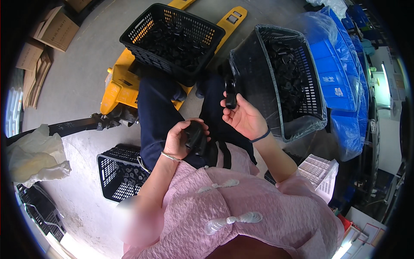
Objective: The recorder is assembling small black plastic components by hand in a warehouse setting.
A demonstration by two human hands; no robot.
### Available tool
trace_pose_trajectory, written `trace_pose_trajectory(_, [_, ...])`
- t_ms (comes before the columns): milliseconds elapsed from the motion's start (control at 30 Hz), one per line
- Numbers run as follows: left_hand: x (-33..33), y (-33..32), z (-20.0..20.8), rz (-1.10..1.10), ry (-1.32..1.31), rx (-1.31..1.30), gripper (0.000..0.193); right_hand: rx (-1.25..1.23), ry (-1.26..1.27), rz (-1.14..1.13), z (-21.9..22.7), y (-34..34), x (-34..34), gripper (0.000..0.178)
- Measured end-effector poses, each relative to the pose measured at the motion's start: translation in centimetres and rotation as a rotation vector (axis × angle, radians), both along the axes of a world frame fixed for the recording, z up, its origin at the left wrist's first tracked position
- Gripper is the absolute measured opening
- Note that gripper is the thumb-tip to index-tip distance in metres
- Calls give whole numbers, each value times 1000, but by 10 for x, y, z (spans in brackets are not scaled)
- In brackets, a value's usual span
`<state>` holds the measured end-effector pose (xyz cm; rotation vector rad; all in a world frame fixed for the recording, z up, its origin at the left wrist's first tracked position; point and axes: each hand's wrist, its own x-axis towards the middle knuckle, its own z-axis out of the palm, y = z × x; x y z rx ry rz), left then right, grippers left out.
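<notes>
Here we are with the right fingers [228, 113] bent and partly closed, thumb to one side, pinching a single black part [231, 97] near its closer end. Its long axis runs almost straight away from our body: the rounded, glossy end sits between the fingertips, and the narrower end points outward beyond them, tipped only slightly left. Against the dark background we can't make out the exact outline of that far end.

Over to the left fingers [179, 127], a little lower and nearer to us: they curl round a handful of black pieces [197, 134], thumb across the top, the gap filled. The ends we can see point back toward our lap, their long axes leaning slightly right; how many there are, we can't tell.

Straight beyond both sets of fingers stands a black crate [138, 49] of similar parts, resting on a yellow pallet truck [117, 93]. Just right of the right fingers we have a plastic-lined crate [254, 82], with blue bins [330, 64] farther right. Left of the left fingers, lower down, a smaller black crate [103, 177] holds more parts.
</notes>
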<state>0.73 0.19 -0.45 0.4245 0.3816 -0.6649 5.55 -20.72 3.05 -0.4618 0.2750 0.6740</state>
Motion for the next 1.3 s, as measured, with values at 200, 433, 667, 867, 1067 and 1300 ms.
trace_pose_trajectory(200, [0, 0, -3, 18, 14, -35, 41, -341, -188, 8, 7, 0, -2, 27])
trace_pose_trajectory(433, [-1, -2, -1, 7, 17, 55, 38, -540, -364, 44, 9, -4, -4, 33])
trace_pose_trajectory(667, [-1, -4, -1, -5, -32, 86, 41, -837, -624, -128, 10, -21, -5, 32])
trace_pose_trajectory(867, [0, -4, -2, -29, -35, 38, 39, -2215, -1090, -538, 45, -110, 25, 56])
trace_pose_trajectory(1067, [4, -20, -8, 101, -170, 246, 35, -1275, -866, 155, 26, -16, -9, 40])
trace_pose_trajectory(1300, [-1, -16, 1, 238, -254, 329, 40, -684, -413, 357, -26, 28, -15, 38])
